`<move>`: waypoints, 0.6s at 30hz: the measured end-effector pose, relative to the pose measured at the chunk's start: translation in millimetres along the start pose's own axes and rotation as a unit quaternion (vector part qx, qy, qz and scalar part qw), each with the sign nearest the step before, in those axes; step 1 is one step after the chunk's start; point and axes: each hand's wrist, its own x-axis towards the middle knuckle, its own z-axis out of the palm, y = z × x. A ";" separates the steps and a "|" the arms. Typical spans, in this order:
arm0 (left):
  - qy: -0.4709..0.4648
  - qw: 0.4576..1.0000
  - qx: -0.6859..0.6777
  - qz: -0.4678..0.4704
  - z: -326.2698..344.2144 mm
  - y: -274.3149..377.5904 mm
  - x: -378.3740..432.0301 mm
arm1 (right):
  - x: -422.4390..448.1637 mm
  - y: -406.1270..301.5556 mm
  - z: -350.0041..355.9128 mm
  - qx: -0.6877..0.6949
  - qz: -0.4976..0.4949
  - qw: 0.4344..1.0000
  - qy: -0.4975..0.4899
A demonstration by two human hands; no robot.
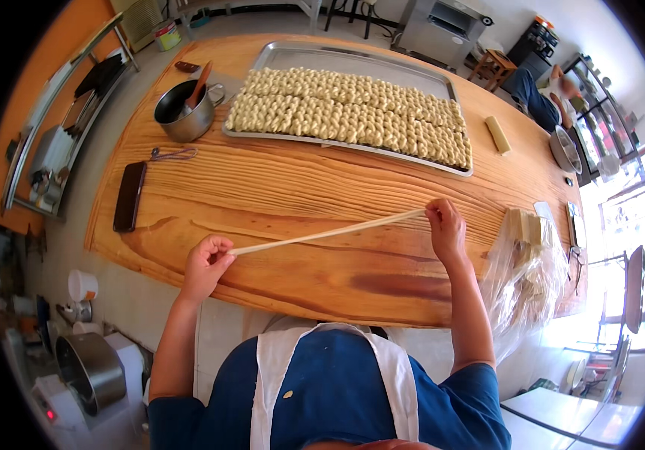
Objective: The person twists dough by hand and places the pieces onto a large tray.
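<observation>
A long, thin rope of dough (328,232) stretches between my two hands over the wooden table (277,188). My left hand (208,264) pinches its left end between thumb and fingers, close to the table's near edge. Farther up and to the right, my right hand (446,230) grips the other end. Beyond them, a metal baking tray (350,55) holds tight rows of twisted dough pieces (350,112). To the right of my right hand lie cut dough strips (526,232) under a clear plastic bag (511,298).
Left of the tray stands a metal pot (184,115) with a wooden-handled utensil (201,84). A dark phone (130,197) lies at the left. One dough strip (497,135) and a metal bowl (565,149) sit at the right. A person (553,98) is seated beyond the table.
</observation>
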 end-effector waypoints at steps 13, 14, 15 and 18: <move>0.063 0.963 0.257 0.050 28.6 13.1 5.5 | 134.1 -148.1 188.3 0.130 -0.338 0.932 0.029; 0.058 0.963 0.259 0.050 28.4 14.0 6.5 | 133.6 -147.1 192.1 0.095 -0.380 0.919 0.042; 0.061 0.961 0.263 0.051 28.1 15.2 6.7 | 129.2 -150.2 191.5 0.060 -0.421 0.904 0.049; 0.066 0.962 0.261 0.053 28.0 18.2 6.5 | 109.8 -131.2 165.8 0.046 -0.398 0.916 -0.005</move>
